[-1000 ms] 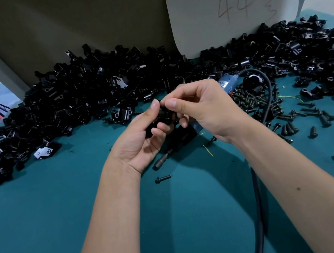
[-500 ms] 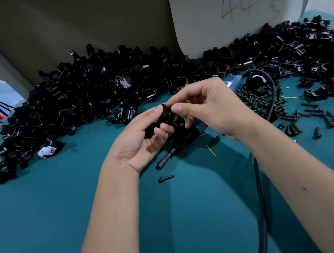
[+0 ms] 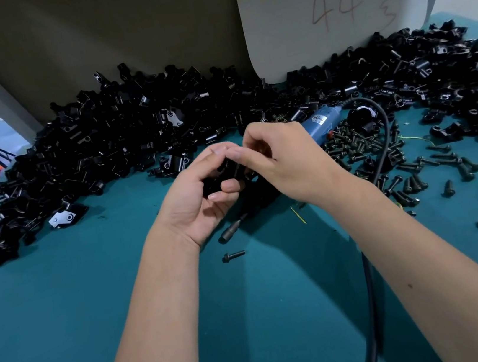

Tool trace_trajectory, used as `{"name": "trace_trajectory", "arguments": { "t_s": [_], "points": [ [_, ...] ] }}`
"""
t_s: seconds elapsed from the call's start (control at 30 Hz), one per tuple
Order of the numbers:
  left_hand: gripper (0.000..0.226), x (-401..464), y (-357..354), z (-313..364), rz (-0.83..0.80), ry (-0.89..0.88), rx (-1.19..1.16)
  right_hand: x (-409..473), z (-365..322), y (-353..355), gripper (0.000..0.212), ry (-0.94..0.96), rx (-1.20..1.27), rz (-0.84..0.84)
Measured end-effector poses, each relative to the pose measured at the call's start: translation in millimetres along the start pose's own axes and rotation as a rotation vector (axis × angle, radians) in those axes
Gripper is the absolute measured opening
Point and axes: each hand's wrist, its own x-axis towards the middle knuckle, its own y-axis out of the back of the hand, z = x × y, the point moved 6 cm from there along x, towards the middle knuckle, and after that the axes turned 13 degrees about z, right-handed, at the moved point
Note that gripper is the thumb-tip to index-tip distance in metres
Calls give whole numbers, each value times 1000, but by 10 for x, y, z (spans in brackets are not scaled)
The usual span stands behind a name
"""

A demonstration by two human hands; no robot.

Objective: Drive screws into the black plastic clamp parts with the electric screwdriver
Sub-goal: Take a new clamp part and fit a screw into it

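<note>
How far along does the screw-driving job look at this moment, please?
Done: cannot tell; no finished clamps stand apart. In hand: both the left hand and right hand hold one clamp part. Left: the electric screwdriver lies unused, with loose screws and a large pile of parts.

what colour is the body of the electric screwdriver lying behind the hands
Blue, with a black cord; the electric screwdriver shows in the head view, its only view.

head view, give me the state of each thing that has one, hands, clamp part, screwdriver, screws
left hand: grips the clamp part
right hand: pinches the same clamp part from above
clamp part: held off the table between both hands
electric screwdriver: lying on the table, not held
loose screw: lying flat
screw pile: scattered beside the cable
</note>
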Motion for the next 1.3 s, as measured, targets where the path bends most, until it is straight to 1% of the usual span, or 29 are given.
{"name": "trace_trajectory", "arguments": {
  "t_s": [0.07,0.13,0.3,0.4,0.43,0.5,0.6,0.67,0.73,0.83,0.93,1.0,1.07,1.1,1.17,1.2,1.23,1.27,1.3],
  "points": [
    [14,6,-3,32,-24,-56,62,-15,-3,-12,37,-17,-22,5],
    [12,7,7,48,-27,-92,121,-27,-22,-38,33,-21,-6,-23],
    [17,21,50,63,-2,-80,99,-20,-69,-62,11,20,-1,-175],
    [17,25,64,67,4,-75,111,-17,-41,-41,9,9,26,-202],
    [17,22,62,65,5,-79,124,-17,-30,-44,10,15,3,-206],
    [17,14,47,57,-5,-87,138,-24,-24,-65,21,51,-70,-200],
    [18,-2,22,61,-45,-101,155,-36,-56,-71,42,59,-111,-126],
    [18,-9,15,70,-63,-118,162,-32,-79,-50,50,46,-130,-69],
    [16,-12,-3,82,-71,-148,144,-15,-106,-22,54,42,-148,-35],
    [10,-10,-48,104,-65,-206,107,8,-121,10,52,21,-147,-24],
    [8,6,-104,110,13,-330,162,20,-79,14,50,-41,-188,-18],
    [9,7,-179,108,90,-463,228,47,5,46,51,-155,-246,13],
    [12,-28,-300,118,144,-656,332,59,99,91,49,-297,-283,22],
    [14,-61,-362,128,171,-779,430,55,155,114,47,-372,-255,23],
    [16,-132,-465,140,211,-1012,645,28,253,154,40,-543,-105,40],
    [17,-160,-502,140,222,-1099,714,5,295,180,36,-632,-33,44],
    [17,-173,-519,138,226,-1142,741,-16,325,209,37,-701,11,33],
    [17,-162,-526,130,220,-1131,728,-27,353,241,43,-734,38,5],
    [16,-131,-521,121,202,-1073,682,-24,362,271,50,-728,60,-33]
  ]
}}
